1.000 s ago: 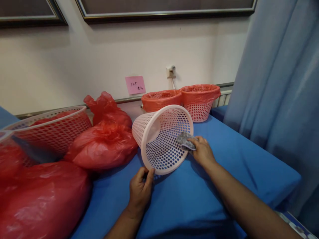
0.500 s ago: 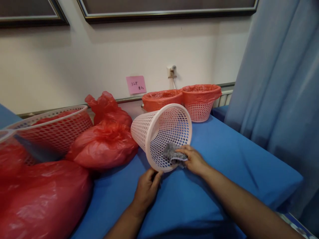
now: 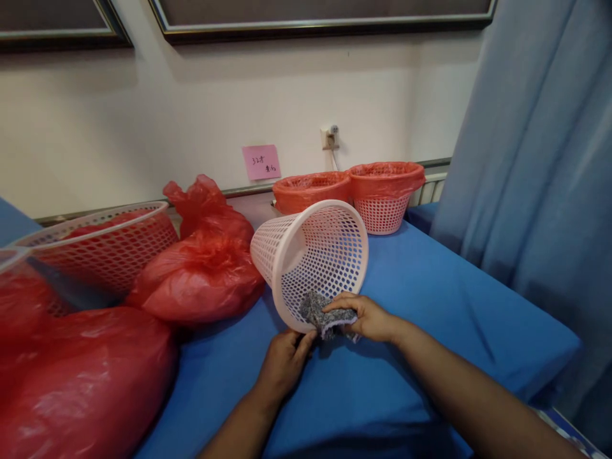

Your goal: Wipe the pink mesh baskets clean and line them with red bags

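A pale pink perforated plastic wastebasket (image 3: 283,239) lies tilted on its side on the blue-covered table (image 3: 406,299), its mouth facing me. My left hand (image 3: 283,360) grips the lower rim, thumb in front and fingers tucked underneath. In my right hand (image 3: 366,317) is a grey fuzzy cleaning cloth (image 3: 325,313), pressed against the inside of the rim at the bottom of the mouth. Part of the cloth hangs over the rim, close to my left thumb.
Full red plastic bags (image 3: 203,277) sit on the left beside a basket (image 3: 102,239) holding red plastic. Behind stand two baskets lined with red bags (image 3: 387,191). A blue curtain (image 3: 535,159) hangs at the right; a socket (image 3: 329,138) is on the wall.
My right hand has slid the cloth left and down along the lower rim, toward my left hand. The wastebasket has shifted very slightly; my left hand keeps its hold.
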`<action>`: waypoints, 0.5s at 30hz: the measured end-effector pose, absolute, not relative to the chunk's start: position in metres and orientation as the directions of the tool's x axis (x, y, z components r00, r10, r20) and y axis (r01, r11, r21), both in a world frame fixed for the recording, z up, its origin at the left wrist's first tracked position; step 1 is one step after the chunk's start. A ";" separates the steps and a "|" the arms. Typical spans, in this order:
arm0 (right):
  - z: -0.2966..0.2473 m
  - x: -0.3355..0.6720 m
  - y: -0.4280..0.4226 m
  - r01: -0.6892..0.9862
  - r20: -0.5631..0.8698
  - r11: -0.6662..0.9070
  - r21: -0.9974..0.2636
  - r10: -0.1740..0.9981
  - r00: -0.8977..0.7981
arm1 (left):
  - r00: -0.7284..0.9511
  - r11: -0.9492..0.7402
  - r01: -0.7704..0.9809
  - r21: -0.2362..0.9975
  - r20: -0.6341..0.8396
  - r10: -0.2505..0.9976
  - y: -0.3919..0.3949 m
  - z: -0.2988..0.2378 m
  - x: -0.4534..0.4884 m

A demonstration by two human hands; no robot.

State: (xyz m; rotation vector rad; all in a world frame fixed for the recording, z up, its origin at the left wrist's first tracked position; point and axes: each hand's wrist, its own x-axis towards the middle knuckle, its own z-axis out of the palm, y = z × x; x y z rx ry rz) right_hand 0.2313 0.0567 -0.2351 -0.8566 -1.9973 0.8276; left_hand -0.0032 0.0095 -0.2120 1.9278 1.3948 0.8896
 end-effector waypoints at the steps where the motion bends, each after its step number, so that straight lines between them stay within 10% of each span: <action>1: -0.235 0.235 0.059 0.316 0.408 0.541 -0.779 0.821 -0.399 | 0.192 -0.282 0.548 0.787 0.210 0.959 0.008 -0.210 -0.005; 8: -0.230 0.273 0.073 0.742 0.422 0.214 -0.636 0.901 0.102 | -0.069 -0.328 0.472 0.818 0.405 0.912 0.001 -0.200 -0.010; 15: -0.234 0.233 0.052 0.322 0.405 0.574 -0.753 0.789 -0.462 | 0.307 -0.351 0.517 0.780 0.214 0.927 0.013 -0.210 -0.001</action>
